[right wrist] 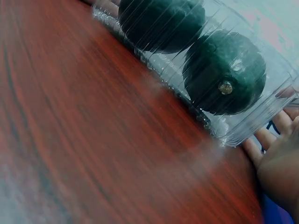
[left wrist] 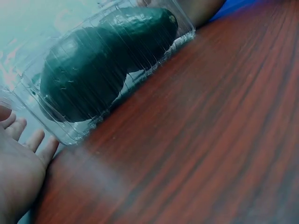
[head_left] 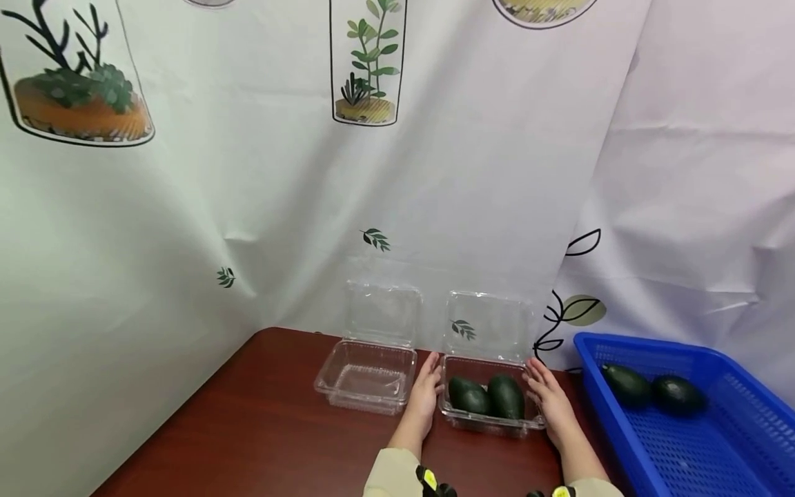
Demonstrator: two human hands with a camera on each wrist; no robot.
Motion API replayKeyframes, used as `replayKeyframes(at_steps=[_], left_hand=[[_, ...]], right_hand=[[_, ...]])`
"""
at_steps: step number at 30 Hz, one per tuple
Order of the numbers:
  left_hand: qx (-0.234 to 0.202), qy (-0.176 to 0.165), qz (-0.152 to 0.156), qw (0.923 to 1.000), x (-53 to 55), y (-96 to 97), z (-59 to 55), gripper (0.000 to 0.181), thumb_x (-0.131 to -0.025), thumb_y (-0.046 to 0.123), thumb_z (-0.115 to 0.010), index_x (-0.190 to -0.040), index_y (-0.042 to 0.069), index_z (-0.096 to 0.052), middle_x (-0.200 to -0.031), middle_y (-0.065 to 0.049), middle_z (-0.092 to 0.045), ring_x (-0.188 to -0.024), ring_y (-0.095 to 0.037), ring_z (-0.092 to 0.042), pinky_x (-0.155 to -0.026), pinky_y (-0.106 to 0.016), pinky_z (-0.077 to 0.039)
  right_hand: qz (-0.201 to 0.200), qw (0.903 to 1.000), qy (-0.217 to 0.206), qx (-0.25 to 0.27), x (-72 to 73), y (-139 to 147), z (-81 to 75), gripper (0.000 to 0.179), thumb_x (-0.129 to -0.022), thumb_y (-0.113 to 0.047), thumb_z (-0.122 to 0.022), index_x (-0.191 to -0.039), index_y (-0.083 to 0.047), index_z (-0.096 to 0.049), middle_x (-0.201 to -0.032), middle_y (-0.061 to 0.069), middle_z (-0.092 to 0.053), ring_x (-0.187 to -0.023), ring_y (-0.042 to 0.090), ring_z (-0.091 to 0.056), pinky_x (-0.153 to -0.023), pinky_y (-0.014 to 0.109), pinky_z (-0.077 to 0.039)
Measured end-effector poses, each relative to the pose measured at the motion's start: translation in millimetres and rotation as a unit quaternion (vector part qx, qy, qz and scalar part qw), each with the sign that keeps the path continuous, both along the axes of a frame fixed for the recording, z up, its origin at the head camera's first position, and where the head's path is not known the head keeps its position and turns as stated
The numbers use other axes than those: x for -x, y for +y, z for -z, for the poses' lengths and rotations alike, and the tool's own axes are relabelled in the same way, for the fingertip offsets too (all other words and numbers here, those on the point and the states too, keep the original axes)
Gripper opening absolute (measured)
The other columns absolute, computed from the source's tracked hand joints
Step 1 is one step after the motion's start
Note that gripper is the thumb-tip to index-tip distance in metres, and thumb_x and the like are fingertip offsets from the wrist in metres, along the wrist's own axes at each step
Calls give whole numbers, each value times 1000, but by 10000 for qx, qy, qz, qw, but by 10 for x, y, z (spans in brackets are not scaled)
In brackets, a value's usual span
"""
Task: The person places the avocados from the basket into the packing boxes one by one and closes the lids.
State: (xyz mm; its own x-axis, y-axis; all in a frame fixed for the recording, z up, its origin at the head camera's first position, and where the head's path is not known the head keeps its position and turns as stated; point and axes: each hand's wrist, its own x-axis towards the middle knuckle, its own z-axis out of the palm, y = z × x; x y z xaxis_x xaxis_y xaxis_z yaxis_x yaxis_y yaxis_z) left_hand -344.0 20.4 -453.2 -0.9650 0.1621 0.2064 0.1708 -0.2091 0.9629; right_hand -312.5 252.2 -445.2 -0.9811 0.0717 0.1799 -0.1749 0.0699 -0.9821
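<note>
Two dark green avocados (head_left: 468,396) lie side by side in a clear plastic clamshell box (head_left: 491,424), whose lid (head_left: 487,326) stands raised behind it. My left hand (head_left: 424,395) is at the box's left side, palm facing it and fingers extended. On the opposite side, my right hand (head_left: 551,399) mirrors it, fingers stretched along the wall. In the left wrist view, the left fingers (left wrist: 33,140) come right up to the box's corner. The right wrist view has the right fingers (right wrist: 264,137) beside the near corner, and one avocado's stem end (right wrist: 225,87) faces the camera.
A second clear clamshell box (head_left: 366,402), lid up, stands just left of my left hand. To the right, a blue plastic basket (head_left: 630,442) holds two more avocados (head_left: 678,395). Behind the reddish-brown table (head_left: 279,428) hangs a printed white cloth (head_left: 279,186).
</note>
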Motion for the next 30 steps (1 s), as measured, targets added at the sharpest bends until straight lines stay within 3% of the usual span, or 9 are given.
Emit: replayKeyframes(at_steps=[2, 5, 8, 11, 13, 17, 19, 25, 30], left_hand=[[-76, 54, 11, 10000, 20, 24, 0, 51, -94, 2, -30, -144, -3, -23, -148, -22, -22, -133, -39, -25, -100, -47, -31], [-141, 150, 38, 9998, 44, 42, -19, 55, -90, -3, -30, -145, -3, -22, -148, -21, -22, -133, -39, -24, -101, -47, -29], [-163, 253, 92, 9995, 54, 45, -33, 56, -89, -5, -30, -144, -4, -21, -148, -21, -23, -134, -39, -23, -101, -47, -29], [-193, 308, 114, 9993, 43, 40, -32, 54, -91, -5, -31, -144, -6, -21, -147, -24, -24, -133, -40, -24, -101, -48, -30], [-175, 343, 88, 9992, 21, 36, -19, 51, -93, -4, -31, -143, -7, -21, -145, -26, -26, -131, -42, -26, -100, -49, -31], [86, 387, -201, 9990, -35, 34, 5, 43, -96, -2, -34, -139, -6, -29, -132, -29, -37, -121, -41, -37, -95, -45, -35], [257, 321, -435, 9982, -61, 39, 10, 38, -97, 0, -38, -134, -4, -35, -120, -23, -43, -112, -35, -43, -91, -40, -37], [533, 102, -923, 9943, -118, 68, -11, 28, -97, 6, -42, -124, -2, -44, -95, -9, -47, -86, -17, -45, -77, -31, -36], [364, -220, -922, 9948, -143, 64, -11, 20, -96, 10, -45, -112, -2, -48, -70, -2, -44, -55, -9, -39, -50, -21, -34]], right_hand=[[-79, 9998, 174, 24, -7, 18, -8, 54, -102, -15, -32, -146, 4, -8, -148, 27, -15, -105, -10, -41, -83, 13, -36], [-139, 9993, 317, 104, -4, 32, -27, 56, -102, -16, -34, -146, 4, -7, -149, 23, -18, -103, -12, -42, -84, 15, -37], [-152, 9988, 418, 180, 6, 43, -23, 57, -101, -16, -37, -146, 4, -7, -144, 5, -32, -104, -10, -44, -84, 16, -38], [-210, 9980, 522, 275, 12, 55, 5, 58, -101, -14, -38, -145, 5, -7, -130, -14, -42, -105, -9, -45, -83, 16, -38], [-217, 9978, 530, 321, 11, 62, 26, 58, -100, -14, -39, -146, 4, -7, -124, -19, -44, -105, -9, -45, -83, 16, -39], [-178, 9983, 491, 271, 9, 63, 52, 59, -100, -15, -41, -146, 3, -8, -126, -14, -43, -105, -8, -45, -82, 17, -40], [-169, 9985, 486, 207, 7, 61, 55, 60, -100, -15, -41, -147, 2, -7, -127, -10, -41, -105, -8, -45, -82, 16, -39], [-230, 9974, 666, 121, 5, 67, 61, 60, -100, -15, -41, -147, -1, -7, -127, -6, -37, -107, -8, -44, -81, 15, -39], [-115, 9965, 799, 210, 9, 61, 74, 52, -100, -14, -42, -144, -2, -17, -121, -8, -41, -104, -6, -46, -79, 16, -40]])
